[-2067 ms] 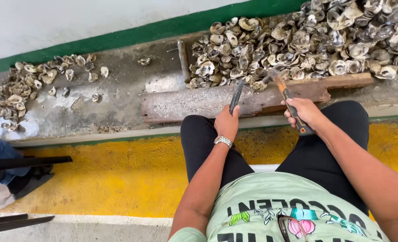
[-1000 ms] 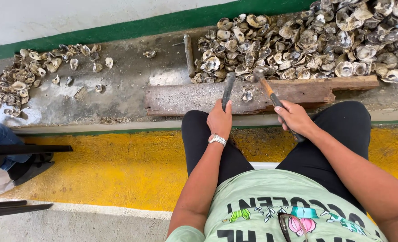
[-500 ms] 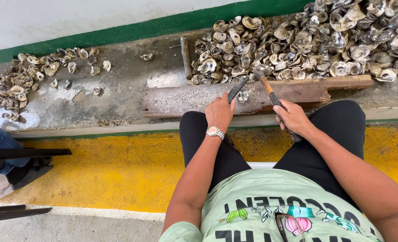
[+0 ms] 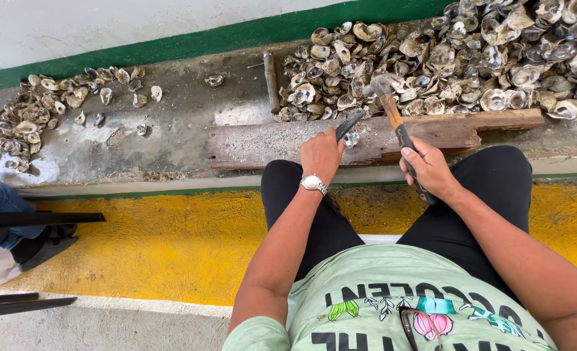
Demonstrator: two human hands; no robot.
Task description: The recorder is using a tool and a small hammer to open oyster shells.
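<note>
Since a moment ago the hammer (image 4: 392, 107) has lifted off the plank (image 4: 282, 140), poised above the shell (image 4: 351, 138); right hand (image 4: 429, 170) wraps its handle; left hand (image 4: 321, 155) is closed around a dark blade (image 4: 348, 123), its tip just beside the shell; heap (image 4: 470, 52) lies behind.

My left hand (image 4: 321, 155) is curled shut, forearm stretched forward; my right hand (image 4: 428, 170) is fisted, wrist cocked.
</note>
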